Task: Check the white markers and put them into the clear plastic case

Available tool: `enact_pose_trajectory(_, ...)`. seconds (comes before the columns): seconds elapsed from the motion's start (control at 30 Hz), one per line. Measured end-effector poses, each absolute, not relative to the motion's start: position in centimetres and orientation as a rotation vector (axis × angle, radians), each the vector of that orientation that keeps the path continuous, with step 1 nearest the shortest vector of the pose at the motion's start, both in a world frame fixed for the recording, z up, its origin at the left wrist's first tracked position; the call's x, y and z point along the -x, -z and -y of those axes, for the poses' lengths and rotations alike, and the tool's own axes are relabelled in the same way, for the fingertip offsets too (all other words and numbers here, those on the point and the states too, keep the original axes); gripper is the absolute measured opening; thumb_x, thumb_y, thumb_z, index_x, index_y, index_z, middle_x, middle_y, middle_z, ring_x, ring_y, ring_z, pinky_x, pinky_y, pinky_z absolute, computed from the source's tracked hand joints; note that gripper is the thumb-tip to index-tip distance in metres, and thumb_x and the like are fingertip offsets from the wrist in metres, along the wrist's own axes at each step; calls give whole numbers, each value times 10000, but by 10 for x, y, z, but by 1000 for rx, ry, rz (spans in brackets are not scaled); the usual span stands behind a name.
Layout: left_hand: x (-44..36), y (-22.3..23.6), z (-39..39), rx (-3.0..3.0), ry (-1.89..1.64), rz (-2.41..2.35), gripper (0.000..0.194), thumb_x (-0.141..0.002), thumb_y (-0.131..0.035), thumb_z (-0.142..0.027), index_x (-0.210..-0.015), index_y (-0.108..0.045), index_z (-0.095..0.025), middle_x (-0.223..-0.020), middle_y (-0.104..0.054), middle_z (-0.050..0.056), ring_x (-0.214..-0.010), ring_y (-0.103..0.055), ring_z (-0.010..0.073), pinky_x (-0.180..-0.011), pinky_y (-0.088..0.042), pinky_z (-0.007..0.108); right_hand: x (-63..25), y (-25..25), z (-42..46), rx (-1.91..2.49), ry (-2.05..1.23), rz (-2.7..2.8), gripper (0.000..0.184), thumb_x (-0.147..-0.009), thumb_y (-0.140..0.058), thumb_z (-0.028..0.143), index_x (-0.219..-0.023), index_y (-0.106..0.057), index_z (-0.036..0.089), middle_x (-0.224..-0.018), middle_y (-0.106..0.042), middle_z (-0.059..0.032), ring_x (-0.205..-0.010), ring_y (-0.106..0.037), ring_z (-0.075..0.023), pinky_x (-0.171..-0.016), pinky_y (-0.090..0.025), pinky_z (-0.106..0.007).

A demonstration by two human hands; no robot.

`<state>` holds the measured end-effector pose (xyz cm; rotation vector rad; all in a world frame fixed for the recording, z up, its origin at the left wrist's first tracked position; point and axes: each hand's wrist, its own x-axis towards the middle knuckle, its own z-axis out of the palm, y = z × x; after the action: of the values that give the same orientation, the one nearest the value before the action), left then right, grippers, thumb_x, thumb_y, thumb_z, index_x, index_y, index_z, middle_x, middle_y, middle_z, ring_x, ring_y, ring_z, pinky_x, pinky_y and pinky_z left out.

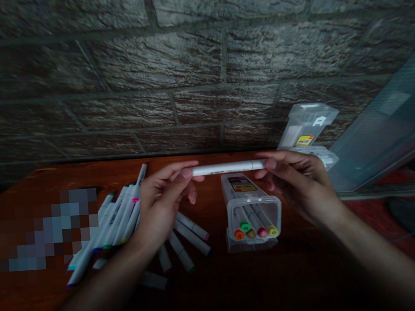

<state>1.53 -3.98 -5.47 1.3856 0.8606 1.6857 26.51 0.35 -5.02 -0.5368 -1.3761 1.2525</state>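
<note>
A white marker is held level above the table, stretched between both hands. My left hand pinches its left end between thumb and fingers. At the other end, my right hand grips it the same way, hiding the tip. Below the marker, a clear plastic case lies on its side with its open end facing me. Inside it are several markers with orange, green, brown, pink and yellow ends. Many loose white markers lie piled to the left, partly behind my left hand and forearm.
The wooden table backs onto a stone-block wall. A clear plastic lid or case part with a yellow label stands at the back right. A translucent panel slants along the right. A blurred-out patch covers part of the far left.
</note>
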Motion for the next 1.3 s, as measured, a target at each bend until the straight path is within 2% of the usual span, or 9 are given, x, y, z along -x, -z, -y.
enact_pose_trajectory(0.43, -12, 56, 36, -1329, -1692, -762, 226, -952, -681, -252, -1111, -821, -174, -874, -779, 103, -547, -608, 121, -518, -483, 236, -264, 44, -2, 507, -1358, 1284, 215, -852, -834, 316, -1026, -847, 190, -799, -783, -77, -540, -582, -103, -467, -422, -210)
enact_pose_trajectory(0.73, -12, 55, 37, -1321, -1688, -743, 234, -963, -658, -242, -1108, -823, -161, -863, -779, 112, -544, -607, 124, -520, -483, 239, -266, 45, -2, 484, -1395, 1264, 186, -897, -778, 265, -1040, -840, 164, -813, -789, -94, -530, -597, -104, -461, -429, -199)
enact_pose_trajectory(1.03, -12, 56, 38, -1303, -1689, -745, 235, -968, -660, -256, -1112, -815, -153, -858, -781, 110, -536, -601, 122, -519, -483, 246, -265, 43, -3, 474, -1433, 1243, 204, -872, -824, 309, -1019, -832, 168, -788, -786, -83, -516, -610, -99, -434, -434, -176)
enact_pose_trajectory(1.3, -15, 56, 39, -1347, -1713, -818, 210, -963, -696, -290, -1113, -814, -202, -861, -776, 76, -530, -585, 106, -515, -469, 245, -264, 47, -4, 492, -1336, 1293, 170, -866, -840, 313, -990, -830, 198, -792, -783, -60, -524, -622, -97, -429, -436, -173)
